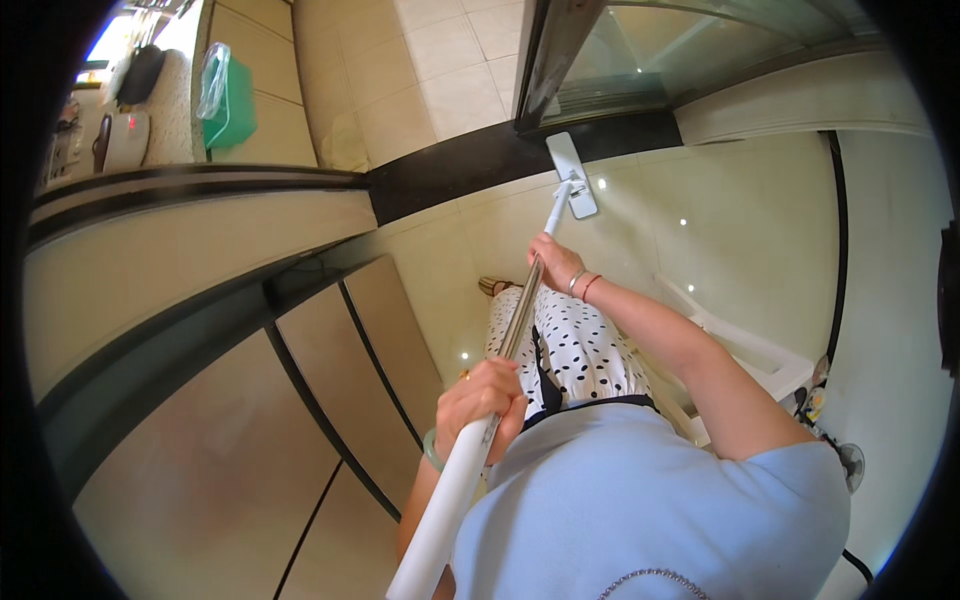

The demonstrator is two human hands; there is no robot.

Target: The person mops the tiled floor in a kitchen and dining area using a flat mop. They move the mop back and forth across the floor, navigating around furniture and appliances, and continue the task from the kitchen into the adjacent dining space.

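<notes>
A flat mop with a white and metal pole (519,317) slants from the lower edge up to its pale rectangular head (572,172). The mop head lies across the edge between the dark threshold strip (450,167) and the cream tiled floor (745,190). My left hand (482,400) is wrapped round the upper pole, where the white grip meets the metal tube. Lower on the pole, closer to the mop head, my right hand (556,262) is closed around it.
Left of me stands a glossy cabinet or fridge (230,450). A glass sliding door (640,60) is beyond the mop. A green bin (233,100) hangs by the counter at the far left. White furniture (765,370) and a small fan (851,465) are on the right.
</notes>
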